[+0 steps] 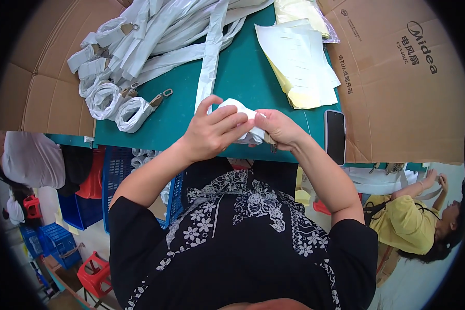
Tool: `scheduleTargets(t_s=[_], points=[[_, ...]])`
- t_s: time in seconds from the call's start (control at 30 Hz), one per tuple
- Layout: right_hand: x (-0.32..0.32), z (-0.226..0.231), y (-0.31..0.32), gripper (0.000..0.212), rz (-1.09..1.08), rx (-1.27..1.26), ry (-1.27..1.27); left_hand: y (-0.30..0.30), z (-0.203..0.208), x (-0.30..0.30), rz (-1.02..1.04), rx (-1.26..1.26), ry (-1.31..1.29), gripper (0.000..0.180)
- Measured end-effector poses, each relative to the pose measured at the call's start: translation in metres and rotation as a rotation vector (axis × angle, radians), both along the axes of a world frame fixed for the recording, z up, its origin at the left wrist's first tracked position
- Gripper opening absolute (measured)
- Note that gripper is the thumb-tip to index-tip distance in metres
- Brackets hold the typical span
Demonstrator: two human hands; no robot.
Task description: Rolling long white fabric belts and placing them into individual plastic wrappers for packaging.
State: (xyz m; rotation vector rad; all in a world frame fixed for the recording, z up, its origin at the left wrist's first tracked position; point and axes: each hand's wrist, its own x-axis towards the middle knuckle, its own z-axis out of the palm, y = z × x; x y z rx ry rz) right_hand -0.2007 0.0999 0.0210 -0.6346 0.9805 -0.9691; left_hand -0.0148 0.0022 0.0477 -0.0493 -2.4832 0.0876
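Note:
Above the table's near edge, both hands hold one white-wrapped rolled strap [237,105]. My left hand [213,129] is closed round its left side, its fingers lying across the white wrapping. On the other side my right hand [280,129] pinches it with the thumb on top. A tan end piece with a small metal clip [273,148] pokes out beneath the right hand. Finished-looking rolls [133,114] with tan tabs and metal clips stand to the left. Long white-wrapped strips [175,31] lie heaped behind them, and one single strip [210,62] runs toward my left hand.
Yellow-backed white sheets [307,67] and a phone [335,135] lie right on the green table [178,85]. Cardboard panels [398,82] flank both sides. A blue crate [120,164] with white rolls stands lower left. A person in yellow [409,222] works at right; another person [33,160] sits left.

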Motion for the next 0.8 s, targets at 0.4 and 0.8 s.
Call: scheduleTargets(t_s=[0.4,0.8], points=[[0.016,0.005,0.008,0.034,-0.135,0.021,-0.025,-0.008,-0.001,0.006,-0.047,0.266,0.015,0.028],[0.041,0.007,0.011,0.041,0.33,0.247,0.075,-0.001,-0.02,0.028,-0.32,0.213,-0.113,0.031]])
